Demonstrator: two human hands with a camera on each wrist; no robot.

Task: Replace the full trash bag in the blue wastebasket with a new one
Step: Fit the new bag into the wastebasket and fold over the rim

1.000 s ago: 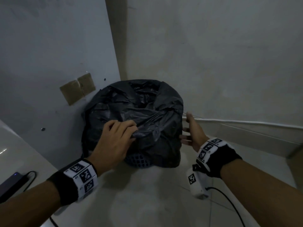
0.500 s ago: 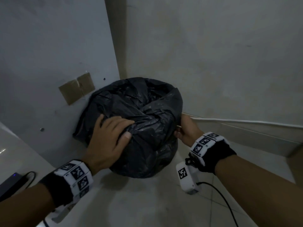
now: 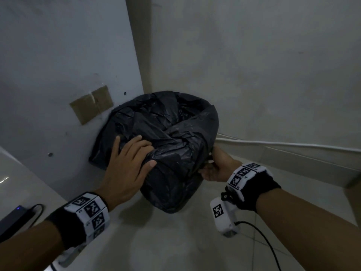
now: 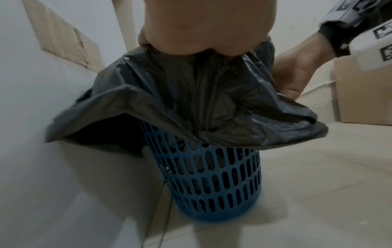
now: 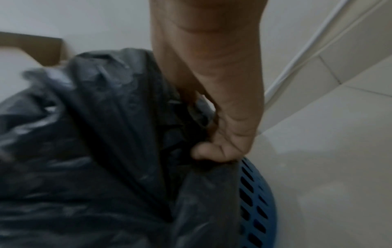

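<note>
Both hands are freeing the black bag (image 3: 168, 141) from the blue wastebasket (image 4: 214, 181). The left hand (image 3: 127, 165) lies flat on top with fingers spread; the right hand (image 5: 222, 134) pinches the bag's edge. Next, I think, lift it straight up.

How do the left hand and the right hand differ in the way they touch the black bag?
The left hand lies on top of the black bag, fingers spread and nearly straight. The right hand is at the bag's side and pinches a fold with curled fingers. Both touch the same bag over the blue wastebasket.
</note>
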